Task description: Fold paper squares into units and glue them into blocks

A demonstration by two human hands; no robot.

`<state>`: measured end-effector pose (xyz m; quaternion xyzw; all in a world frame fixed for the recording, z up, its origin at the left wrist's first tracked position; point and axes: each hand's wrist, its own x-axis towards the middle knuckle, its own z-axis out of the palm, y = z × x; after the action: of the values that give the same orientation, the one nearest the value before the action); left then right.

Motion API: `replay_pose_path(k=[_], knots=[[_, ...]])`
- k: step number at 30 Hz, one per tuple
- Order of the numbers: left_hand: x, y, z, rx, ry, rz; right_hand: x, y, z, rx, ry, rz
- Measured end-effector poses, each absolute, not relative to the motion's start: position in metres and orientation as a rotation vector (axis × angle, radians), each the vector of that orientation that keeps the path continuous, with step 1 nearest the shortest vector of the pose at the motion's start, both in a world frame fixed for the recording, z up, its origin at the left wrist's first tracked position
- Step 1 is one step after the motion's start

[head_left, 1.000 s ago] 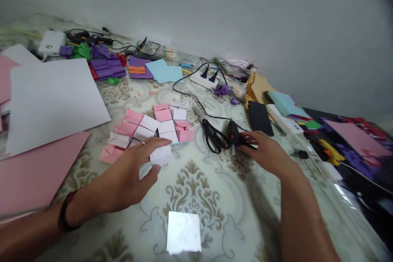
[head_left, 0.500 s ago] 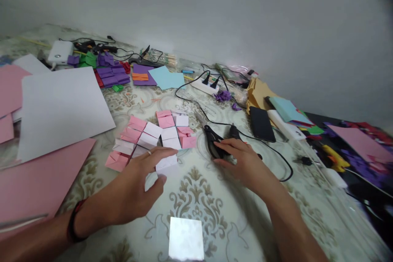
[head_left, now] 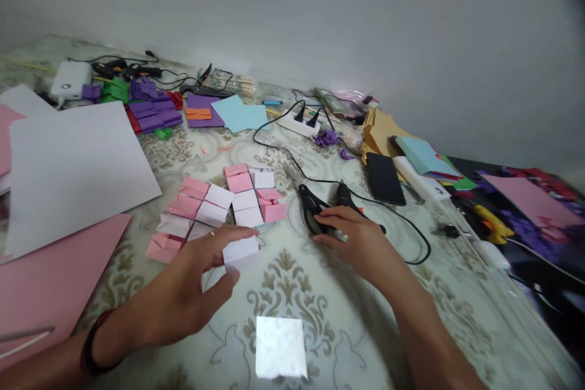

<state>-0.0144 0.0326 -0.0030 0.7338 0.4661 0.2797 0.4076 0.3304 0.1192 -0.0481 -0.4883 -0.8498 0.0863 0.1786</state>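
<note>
My left hand (head_left: 187, 286) has a small folded white paper piece (head_left: 241, 251) between its thumb and fingers. Just behind it lie joined pink and white folded squares (head_left: 214, 205), partly covered by the fingers. My right hand (head_left: 354, 234) is at the black-handled scissors (head_left: 311, 207), its fingers curled over the handles. A black glue gun (head_left: 346, 196) lies right beside that hand, its rear partly hidden. A white square paper (head_left: 280, 347) lies near the front edge of the view.
Large white (head_left: 82, 170) and pink sheets (head_left: 68, 280) cover the left side. A power strip (head_left: 299, 123) with a looping cable, a black phone (head_left: 386, 178) and colored papers lie behind and to the right.
The view has shifted slightly, moving most table items leftward. Both hands keep nearly the same places over the white piece and the scissors.
</note>
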Motion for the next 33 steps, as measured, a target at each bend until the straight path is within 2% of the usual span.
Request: replay_pose_path(k=[6,11,15,20,27,33], knots=[[-0.013,0.037,0.003,1.648,1.068,0.74,0.326,0.118,-0.038,-1.387,-2.333,0.387],[-0.012,0.036,-0.006,1.362,0.861,0.669,0.3,0.098,-0.002,-1.299,-2.165,0.523],[-0.011,0.035,-0.009,1.268,0.749,0.68,0.259,0.074,0.016,-1.155,-2.038,1.046],[-0.011,0.036,-0.01,1.284,0.76,0.675,0.221,0.065,-0.007,-1.092,-1.672,1.407],[-0.013,0.036,-0.009,1.367,0.817,0.631,0.216,0.058,-0.026,-1.0,-1.493,1.74],[-0.013,0.033,0.001,1.472,0.871,0.597,0.22,0.056,-0.025,-1.037,-1.527,1.74]])
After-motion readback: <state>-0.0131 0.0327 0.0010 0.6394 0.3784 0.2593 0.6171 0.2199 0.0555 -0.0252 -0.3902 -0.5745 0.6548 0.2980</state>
